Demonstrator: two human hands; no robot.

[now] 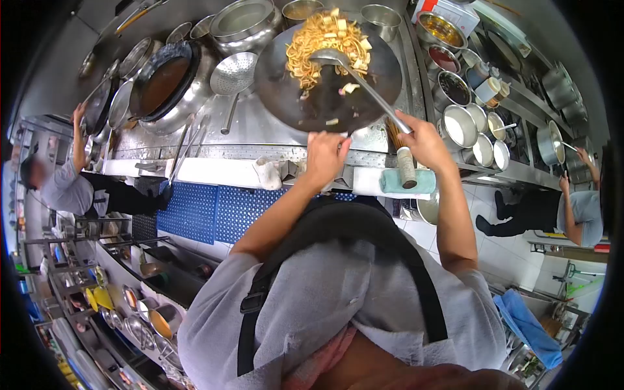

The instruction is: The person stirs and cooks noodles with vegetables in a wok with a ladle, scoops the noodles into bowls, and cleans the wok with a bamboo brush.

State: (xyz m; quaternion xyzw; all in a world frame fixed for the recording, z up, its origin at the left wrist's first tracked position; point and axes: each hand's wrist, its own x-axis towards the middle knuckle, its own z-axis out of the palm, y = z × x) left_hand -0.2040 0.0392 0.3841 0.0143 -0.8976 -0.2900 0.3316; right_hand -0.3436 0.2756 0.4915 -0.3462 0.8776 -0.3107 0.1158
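Observation:
A wok [276, 84] lies before me on the steel stove. Noodles [305, 52] with pale chunks fill its far side, and a few scraps lie on the bare dark metal nearer to me. My right hand [426, 144] is closed around the handle of a ladle [369, 88], whose bowl rests on the noodles. At the near edge of the wok, my left hand [327, 156] is closed on its rim or handle; the fingers hide the exact grip. Just below my right hand is a bamboo whisk-like bundle with a wrapped handle [406, 168].
A perforated skimmer [234, 73] lies left of the wok. Bowls of sauce [442, 31] and white containers [460, 125] stand at right. A folded green cloth [408, 181] lies on the front edge. Co-workers stand at far left [68, 185] and far right [572, 211].

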